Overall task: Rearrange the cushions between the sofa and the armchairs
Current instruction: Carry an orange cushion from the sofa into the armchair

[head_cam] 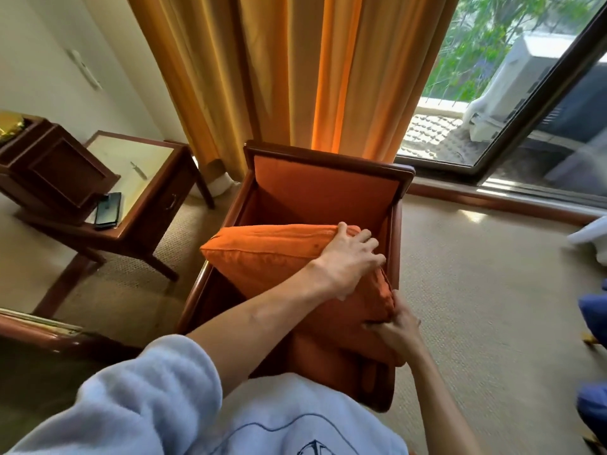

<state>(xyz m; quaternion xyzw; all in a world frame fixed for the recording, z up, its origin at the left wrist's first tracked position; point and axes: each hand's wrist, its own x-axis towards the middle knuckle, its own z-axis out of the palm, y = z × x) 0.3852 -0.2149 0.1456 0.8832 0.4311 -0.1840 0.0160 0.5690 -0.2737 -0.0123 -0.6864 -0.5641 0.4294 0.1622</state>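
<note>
Two hands (371,290) gripping one orange cushion (269,257), one armchair (325,178)

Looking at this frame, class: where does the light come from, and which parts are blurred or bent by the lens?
Head view: daylight enters through the window, glowing through the orange curtain; the frame's right edge and the pale blue sleeve are blurred; the wide lens bends the window frame; the orange cushion looks sharp.

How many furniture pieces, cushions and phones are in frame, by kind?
Armchair: 1
Orange cushion, lifted, gripped by left hand and right hand: 1
Seat cushion left in the chair: 1
Glass-topped side table: 1
Phone on that table: 1
Total: 5
</note>
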